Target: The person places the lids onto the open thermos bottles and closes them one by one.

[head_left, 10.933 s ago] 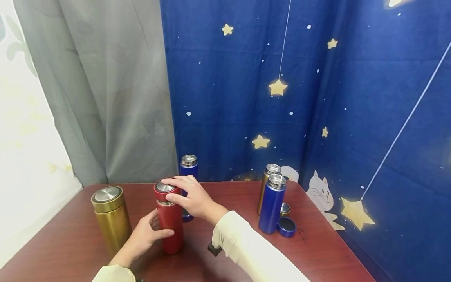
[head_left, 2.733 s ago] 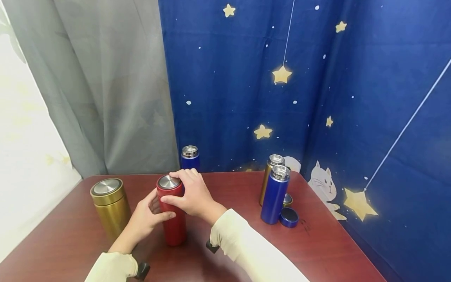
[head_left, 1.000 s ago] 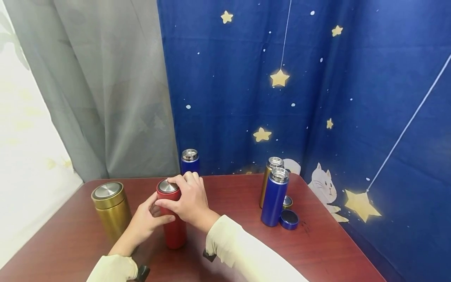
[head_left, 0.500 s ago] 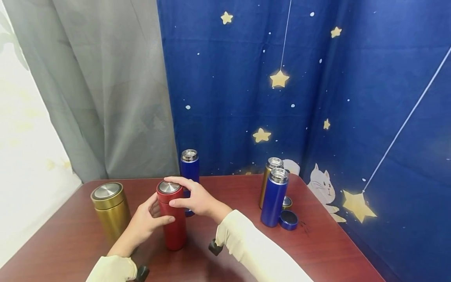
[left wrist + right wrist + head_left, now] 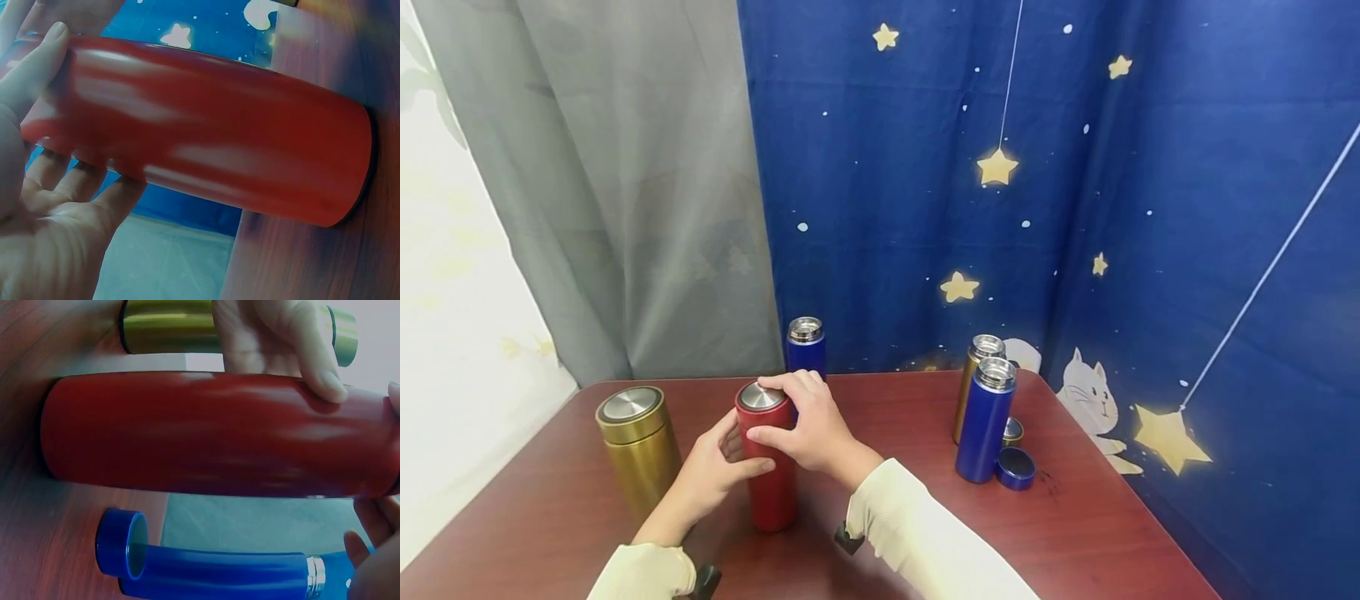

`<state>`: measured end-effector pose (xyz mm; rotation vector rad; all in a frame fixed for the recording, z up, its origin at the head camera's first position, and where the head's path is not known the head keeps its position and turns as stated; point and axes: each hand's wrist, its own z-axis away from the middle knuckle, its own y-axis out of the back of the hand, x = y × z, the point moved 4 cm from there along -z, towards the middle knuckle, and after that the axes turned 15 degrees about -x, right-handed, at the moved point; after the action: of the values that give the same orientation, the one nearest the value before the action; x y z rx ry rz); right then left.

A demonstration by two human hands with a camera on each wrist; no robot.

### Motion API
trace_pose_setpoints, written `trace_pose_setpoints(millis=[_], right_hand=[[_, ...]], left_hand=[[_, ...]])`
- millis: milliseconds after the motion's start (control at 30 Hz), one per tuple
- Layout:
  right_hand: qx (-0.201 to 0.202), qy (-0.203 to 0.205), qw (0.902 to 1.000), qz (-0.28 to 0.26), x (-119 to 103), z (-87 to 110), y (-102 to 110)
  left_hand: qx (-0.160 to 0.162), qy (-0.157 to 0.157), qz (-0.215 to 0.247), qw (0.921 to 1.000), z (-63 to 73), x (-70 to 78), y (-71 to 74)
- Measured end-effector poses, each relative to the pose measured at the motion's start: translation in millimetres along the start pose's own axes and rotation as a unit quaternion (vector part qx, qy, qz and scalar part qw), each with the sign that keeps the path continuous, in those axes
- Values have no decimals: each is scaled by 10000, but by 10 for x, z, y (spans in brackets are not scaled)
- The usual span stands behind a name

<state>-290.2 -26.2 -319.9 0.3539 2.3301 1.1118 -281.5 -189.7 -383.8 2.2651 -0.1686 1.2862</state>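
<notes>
While the left hand [image 5: 707,471] steadied the red bottle [image 5: 773,496] upright on the table [image 5: 1075,533], the right hand [image 5: 815,427] gripped its steel-topped lid [image 5: 762,397], as the head view showed: the thumb lay along the near side and the other fingers bent over the top and far edge. In the earliest picture a bright strip of neck had shown beneath that lid; now none was visible, so it appeared to have settled down onto the body. The right thumb also reached farther across than half a second before, which suggested a fresh twisting stroke, though how tight the lid was could not be told. A capped gold bottle [image 5: 643,458] stood to the left, and an uncapped blue bottle [image 5: 985,425] stood well to the right with a blue lid [image 5: 1016,469] just beside its foot. From the left wrist, the left thumb pressed one side of the red body and the fingers curled against the other, while the dark-rimmed base met the tabletop. From the right wrist, only part of the right hand entered at the edge, its hold largely cut off, and the left thumb rested high on the body.
</notes>
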Motion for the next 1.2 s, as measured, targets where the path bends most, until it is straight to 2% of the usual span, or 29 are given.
trace_pose_setpoints(millis=[233,533,633,733,800,867,933,967,1000,1033,1100,1167,1200], right_hand=[[615,-28,9909,1199,-42,-9,-52],[1223,-93,9738,1918,-107,11,-65],[1223,-108,9714,2030,-109,11,-53],[967,-201,9770,1891,-85,7,-38],[717,-296,9839,1613,-51,2,-32],[390,-385,9926,1079,-9,6,-37],[-32,-423,9990,142,39,15,-47],[-265,-384,9978,-471,63,19,-53],[-486,-325,9923,-1096,83,23,-56],[-709,-283,9822,-1718,104,26,-56],[-1076,-153,9566,-2703,134,23,-44],[-1362,36,9337,-3311,154,6,-22],[-1459,97,9279,-3430,163,-3,-10]], left_hand=[[19,-22,-9,10000,10,-7,9],[-9,-124,4,9999,5,-2,-3],[-11,-152,61,9999,-2,5,-18],[-15,-166,115,9998,-11,10,-40],[-21,-155,173,9997,-19,5,-54],[-16,-124,189,9997,-24,-3,-63],[-32,-77,191,9998,-26,-15,-66],[-49,-53,183,9998,-25,-21,-64],[-73,-33,178,9998,-23,-26,-60],[-100,-2,177,9998,-21,-31,-53],[-165,40,223,9996,-18,-36,-34],[-211,68,260,9994,-16,-36,-10],[-235,76,281,9993,-16,-35,0]])
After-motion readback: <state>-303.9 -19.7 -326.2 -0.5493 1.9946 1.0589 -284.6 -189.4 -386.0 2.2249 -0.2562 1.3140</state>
